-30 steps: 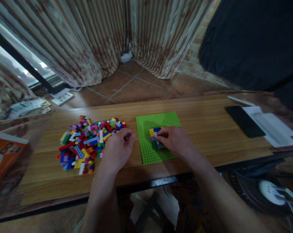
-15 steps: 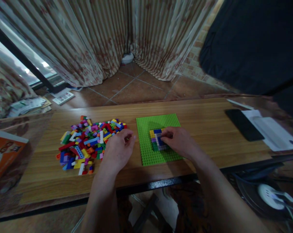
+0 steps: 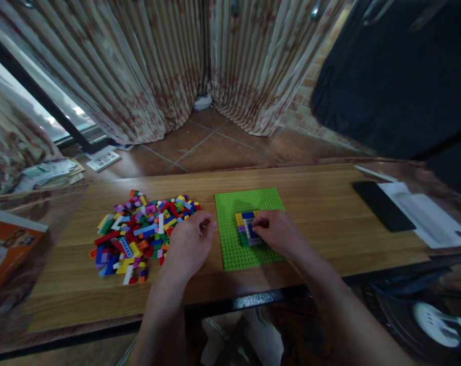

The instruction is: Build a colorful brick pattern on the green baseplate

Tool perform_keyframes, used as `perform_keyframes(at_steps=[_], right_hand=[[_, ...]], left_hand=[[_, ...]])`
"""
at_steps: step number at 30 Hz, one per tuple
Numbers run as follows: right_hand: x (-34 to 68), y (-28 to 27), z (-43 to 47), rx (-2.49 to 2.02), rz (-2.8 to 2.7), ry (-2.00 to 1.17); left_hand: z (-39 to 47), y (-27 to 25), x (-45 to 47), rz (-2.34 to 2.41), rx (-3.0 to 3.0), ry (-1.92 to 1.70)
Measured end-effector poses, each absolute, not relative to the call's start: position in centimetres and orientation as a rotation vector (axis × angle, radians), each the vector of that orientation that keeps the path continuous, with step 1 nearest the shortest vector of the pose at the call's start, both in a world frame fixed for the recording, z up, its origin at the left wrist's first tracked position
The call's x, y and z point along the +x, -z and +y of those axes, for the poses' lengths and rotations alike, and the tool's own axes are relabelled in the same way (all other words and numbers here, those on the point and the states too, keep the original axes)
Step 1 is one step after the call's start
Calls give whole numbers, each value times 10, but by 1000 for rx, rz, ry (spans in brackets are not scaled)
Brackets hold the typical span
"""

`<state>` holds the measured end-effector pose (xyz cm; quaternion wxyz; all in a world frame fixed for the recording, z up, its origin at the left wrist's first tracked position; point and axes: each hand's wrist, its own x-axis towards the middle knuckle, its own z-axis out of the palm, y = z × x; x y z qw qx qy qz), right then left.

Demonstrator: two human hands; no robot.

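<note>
A green studded baseplate [image 3: 230,256] lies on the wooden table. On it sits a low rectangular build of toy bricks [image 3: 245,229], with yellow, blue, purple, green and pale bricks showing around a dark blue middle. My right hand [image 3: 278,231] reaches over the build's right part, thumb and fingers pinched at a blue brick there; the palm and fingers hide that side. My left hand [image 3: 192,241] hovers between the brick pile and the baseplate, its fingers curled in with thumb near index. Whatever it may hold is too small to make out.
A spread pile of mixed loose bricks [image 3: 133,244] covers the table's left part. At the right end lie a black phone-like slab [image 3: 383,206] and a white tray-like item [image 3: 440,218]. An orange box [image 3: 11,244] stands at far left. The table's front edge [image 3: 249,300] is dark.
The whole scene sits slightly lower in view, as the camera has tilted up. Both hands keep nearly the same places and finger poses over the table and build.
</note>
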<state>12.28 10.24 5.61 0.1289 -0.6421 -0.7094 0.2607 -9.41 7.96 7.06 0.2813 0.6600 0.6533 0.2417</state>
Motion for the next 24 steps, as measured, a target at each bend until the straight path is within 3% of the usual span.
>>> perform_keyframes(at_steps=[24], right_hand=[[105,-64,92,-2037,-2079,-568]], left_hand=[[72,-77,-62,1587,1733,-812]])
